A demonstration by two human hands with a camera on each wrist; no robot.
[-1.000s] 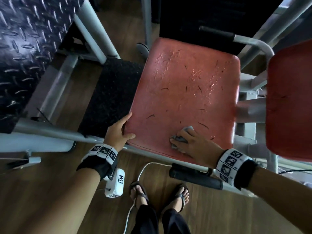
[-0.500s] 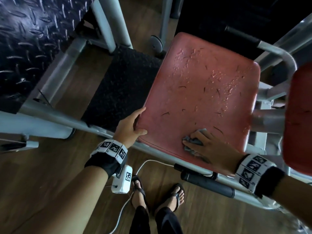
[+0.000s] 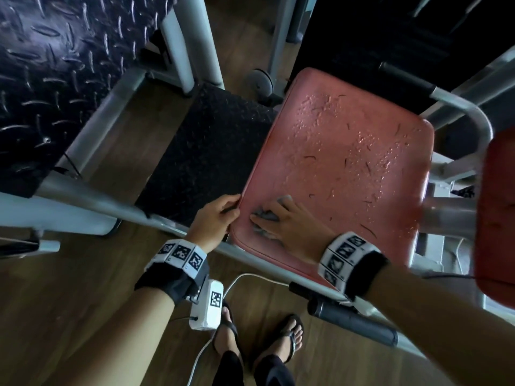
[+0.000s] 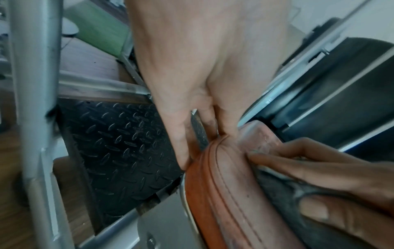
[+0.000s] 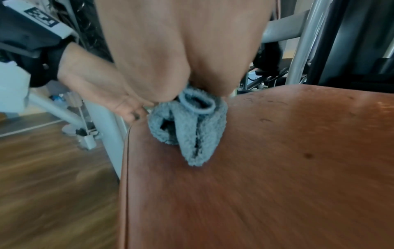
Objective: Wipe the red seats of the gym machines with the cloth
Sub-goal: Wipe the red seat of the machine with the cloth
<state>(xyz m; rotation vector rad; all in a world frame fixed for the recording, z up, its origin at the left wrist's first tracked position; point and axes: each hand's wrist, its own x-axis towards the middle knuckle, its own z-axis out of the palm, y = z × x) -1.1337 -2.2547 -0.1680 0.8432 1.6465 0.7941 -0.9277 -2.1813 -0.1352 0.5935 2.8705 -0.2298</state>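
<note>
The worn red seat (image 3: 348, 151) with dark cracks and water drops fills the centre right of the head view. My right hand (image 3: 289, 218) holds a bunched grey cloth (image 3: 264, 214) and presses it on the seat's near left corner. The right wrist view shows the cloth (image 5: 192, 131) folded under my palm on the seat (image 5: 277, 168). My left hand (image 3: 232, 208) grips the seat's left edge just beside the cloth, thumb on top. In the left wrist view the seat's piped edge (image 4: 213, 185) runs between both hands. A second red pad (image 3: 498, 213) stands at the right edge.
Grey steel frame tubes (image 3: 83, 201) run under and left of the seat. A black diamond-pattern footplate (image 3: 41, 65) is at far left, a black textured mat (image 3: 206, 146) beside the seat. A black handle grip (image 3: 354, 319) juts below the seat. My sandalled feet (image 3: 259, 338) and a white cable (image 3: 231, 285) are on the wooden floor.
My right hand has slid the cloth leftward along the seat's near edge, close to my left hand. The left hand has kept its grip on the seat's edge.
</note>
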